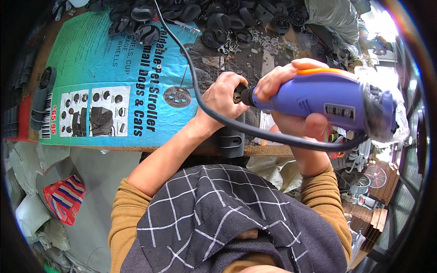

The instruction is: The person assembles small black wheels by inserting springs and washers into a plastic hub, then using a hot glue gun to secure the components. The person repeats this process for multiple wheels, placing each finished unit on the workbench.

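Note:
My right hand (298, 102) is wrapped round a blue-purple electric screwdriver (337, 98) with an orange strip along its top and clear plastic wrap at its rear. Its black nose points left and meets a small dark part (237, 96) with a brass-coloured middle. That part is gripped in my closed left hand (223, 98), whose fingers hide most of it. A grey plastic bracket (232, 142) with a slot juts over the table's front edge just below my left hand; whether it joins the held part I cannot tell. A thick black cable (273, 135) loops from the screwdriver across my left wrist.
A blue-green printed cardboard sheet (95, 59) covers the left of the table. Black plastic parts (218, 36) and loose screws (261, 43) are heaped at the back. Another grey bracket (43, 98) stands at far left. A red-and-blue striped packet (66, 198) lies below on the left.

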`<move>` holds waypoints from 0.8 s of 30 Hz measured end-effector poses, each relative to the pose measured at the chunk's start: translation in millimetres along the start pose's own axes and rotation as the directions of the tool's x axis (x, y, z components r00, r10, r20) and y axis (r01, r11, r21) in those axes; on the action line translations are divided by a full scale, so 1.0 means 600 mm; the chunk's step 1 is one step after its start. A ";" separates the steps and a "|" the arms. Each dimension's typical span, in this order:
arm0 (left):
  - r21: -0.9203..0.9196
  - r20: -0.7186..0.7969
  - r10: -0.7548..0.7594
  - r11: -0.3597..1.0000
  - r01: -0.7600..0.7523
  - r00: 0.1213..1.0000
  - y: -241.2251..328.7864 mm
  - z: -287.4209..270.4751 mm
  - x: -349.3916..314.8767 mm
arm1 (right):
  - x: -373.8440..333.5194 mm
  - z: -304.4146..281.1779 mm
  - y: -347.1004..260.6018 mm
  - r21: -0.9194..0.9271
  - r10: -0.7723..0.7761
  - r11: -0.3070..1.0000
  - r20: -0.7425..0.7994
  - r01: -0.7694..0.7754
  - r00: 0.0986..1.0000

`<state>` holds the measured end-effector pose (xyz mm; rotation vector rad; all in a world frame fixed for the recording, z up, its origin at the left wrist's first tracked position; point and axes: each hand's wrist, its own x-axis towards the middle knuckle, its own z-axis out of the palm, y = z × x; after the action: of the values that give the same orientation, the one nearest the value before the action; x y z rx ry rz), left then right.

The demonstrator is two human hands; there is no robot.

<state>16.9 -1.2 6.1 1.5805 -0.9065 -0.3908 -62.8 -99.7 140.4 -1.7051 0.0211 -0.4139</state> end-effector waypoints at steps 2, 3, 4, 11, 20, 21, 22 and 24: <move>-0.003 -0.007 0.026 1.000 -0.026 1.000 0.000 -0.001 0.000 | -0.007 -0.005 -0.013 -0.044 0.010 0.999 0.025 -0.009 1.000; -0.003 -0.018 0.067 0.998 -0.067 0.998 -0.001 -0.001 0.003 | -0.009 -0.016 -0.022 -0.130 0.026 0.991 0.030 -0.022 0.999; -0.002 -0.019 0.080 0.997 -0.080 0.997 -0.001 -0.002 0.002 | -0.007 -0.029 -0.017 -0.151 -0.083 0.986 -0.092 0.069 0.992; 0.042 -0.048 0.133 0.991 -0.131 0.990 -0.004 0.003 0.000 | -0.013 -0.242 0.140 -0.735 -0.099 0.426 -0.618 -0.528 0.780; 0.018 -0.259 0.174 0.984 -0.175 0.950 0.084 0.029 0.032 | -0.102 -0.115 0.125 -0.397 0.082 0.892 -0.333 -0.218 0.939; -0.005 -0.293 0.188 0.980 -0.198 0.937 0.094 0.040 0.048 | -0.113 -0.081 0.116 0.000 0.349 0.933 -0.252 -0.361 0.902; -0.029 -0.253 0.192 0.978 -0.206 0.948 0.103 0.048 0.061 | -0.115 -0.084 0.105 0.135 0.439 0.899 -0.243 -0.417 0.865; 0.132 -0.266 0.337 0.941 -0.312 0.903 0.100 0.031 0.078 | -0.121 -0.124 0.104 0.281 0.499 0.858 -0.248 -0.431 0.830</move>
<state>13.8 -47.1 69.6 1.4812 -0.9483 0.1142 -138.1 -164.1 70.7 -1.3451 0.6013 -0.2980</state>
